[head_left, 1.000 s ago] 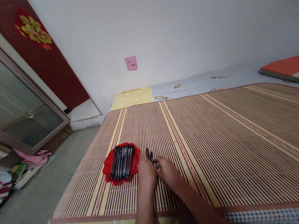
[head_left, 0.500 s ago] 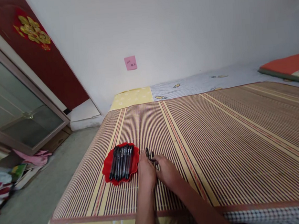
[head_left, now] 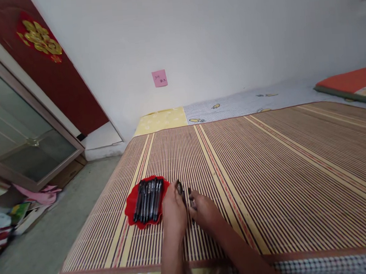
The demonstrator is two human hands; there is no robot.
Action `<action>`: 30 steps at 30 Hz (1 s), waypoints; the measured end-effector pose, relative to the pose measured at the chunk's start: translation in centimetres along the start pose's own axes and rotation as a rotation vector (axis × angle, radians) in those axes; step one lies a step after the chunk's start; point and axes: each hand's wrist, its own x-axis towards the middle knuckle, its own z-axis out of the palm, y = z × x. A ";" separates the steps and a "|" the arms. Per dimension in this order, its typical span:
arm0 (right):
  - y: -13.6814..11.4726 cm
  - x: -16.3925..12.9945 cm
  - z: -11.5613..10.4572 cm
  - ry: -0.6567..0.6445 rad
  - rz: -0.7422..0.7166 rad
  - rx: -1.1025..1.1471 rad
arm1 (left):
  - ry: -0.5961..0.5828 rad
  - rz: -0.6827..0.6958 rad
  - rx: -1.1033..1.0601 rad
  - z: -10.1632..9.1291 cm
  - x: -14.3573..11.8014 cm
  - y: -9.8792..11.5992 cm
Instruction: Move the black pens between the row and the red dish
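Left hand [head_left: 173, 208] pinching pen [head_left: 180, 188] | right hand [head_left: 204, 209] closed on pen piece [head_left: 190, 194] | plate [head_left: 131, 204] at 9 o'clock | best kept low over mat [head_left: 268, 168], ends lined up

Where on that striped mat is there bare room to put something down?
The mat lies bare from the right hand across to the orange cushion, and from the hands back to the sheet by the wall. It is crowded near the front left: the red plate of pens sits beside the left hand.
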 end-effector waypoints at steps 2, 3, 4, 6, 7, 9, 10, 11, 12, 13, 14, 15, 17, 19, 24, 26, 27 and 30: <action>-0.2 0.0 -0.3 -0.014 0.027 -0.044 | 0.094 0.019 -0.071 -1.4 0.2 0.5; -0.3 0.0 -0.4 -0.021 0.037 -0.070 | 0.135 0.011 -0.100 -1.9 0.3 0.6; -0.5 0.0 -0.5 -0.030 0.044 -0.094 | 0.165 -0.004 -0.121 -2.3 0.4 0.5; -0.7 0.0 -0.6 -0.039 0.053 -0.134 | 0.170 -0.040 -0.138 -2.7 0.6 0.1; -0.8 0.0 -0.7 -0.039 0.056 -0.148 | 0.162 -0.051 -0.137 -2.7 0.6 -0.2; -0.8 0.0 -0.7 -0.031 0.064 -0.161 | 0.151 -0.058 -0.136 -2.5 0.7 -0.8; -0.8 0.0 -0.8 -0.024 0.069 -0.159 | 0.153 -0.059 -0.142 -2.5 0.8 -1.0; -0.8 -0.1 -0.8 -0.017 0.072 -0.146 | 0.161 -0.061 -0.151 -2.4 0.8 -1.2; -0.7 -0.1 -0.7 -0.006 0.069 -0.118 | 0.169 -0.067 -0.159 -2.4 0.8 -1.3; -0.7 -0.3 -0.6 0.006 0.062 -0.077 | 0.173 -0.072 -0.159 -2.5 0.9 -1.3; -0.8 -0.4 -0.4 0.019 0.047 -0.025 | 0.173 -0.076 -0.151 -2.6 0.9 -1.3; -0.8 -0.6 -0.2 0.030 0.025 0.031 | 0.167 -0.078 -0.141 -2.7 1.0 -1.3; -1.1 -1.0 0.6 0.039 -0.022 0.131 | 0.140 -0.077 -0.122 -2.9 1.0 -1.3; -1.5 -1.3 1.4 0.033 -0.052 0.186 | 0.124 -0.073 -0.110 -3.0 1.0 -1.3; -2.0 -1.6 2.3 -0.001 -0.024 0.159 | 0.121 -0.070 -0.092 -3.1 0.9 -1.4; -2.0 -1.5 2.3 -0.003 -0.011 0.133 | 0.127 -0.072 -0.088 -3.0 0.9 -1.5; -2.0 -1.4 2.3 -0.003 -0.007 0.126 | 0.129 -0.074 -0.083 -3.0 0.9 -1.5; -2.0 -1.4 2.2 -0.011 -0.003 0.144 | 0.104 -0.088 -0.049 -2.9 1.0 -1.7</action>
